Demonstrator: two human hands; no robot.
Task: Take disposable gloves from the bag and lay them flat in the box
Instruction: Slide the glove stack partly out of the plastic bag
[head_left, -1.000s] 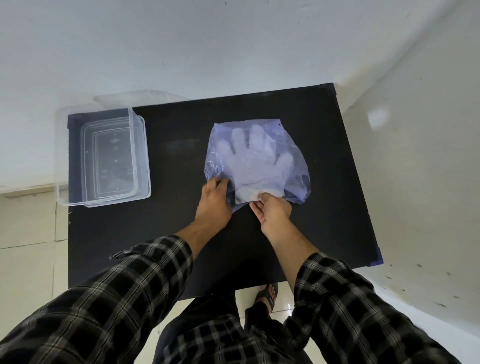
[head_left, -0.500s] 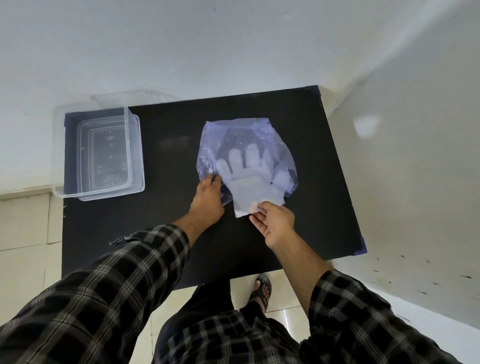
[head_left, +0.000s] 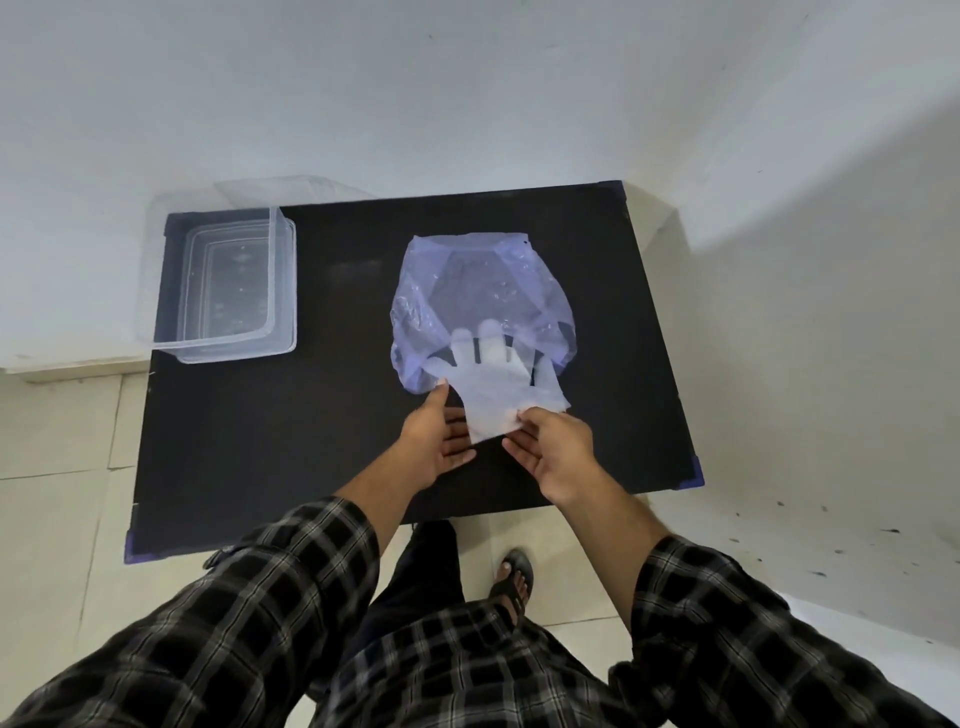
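Out comes the glove (head_left: 493, 392), cuff well clear of the bag (head_left: 480, 291) now where a second ago it sat mostly inside. His right hand (head_left: 553, 447) pinches the cuff; his left hand (head_left: 439, 439) is open, fingertips at the bag's mouth. Only the glove fingers remain under the film. Extraction, I'd say. Next: pull it free, carry it left to the clear box (head_left: 228, 291) on the black table (head_left: 337, 415), spread it flat.

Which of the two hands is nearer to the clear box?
The left hand. It is just below the bag, with open table between it and the clear box. The right hand, pinching the glove, is farther right.
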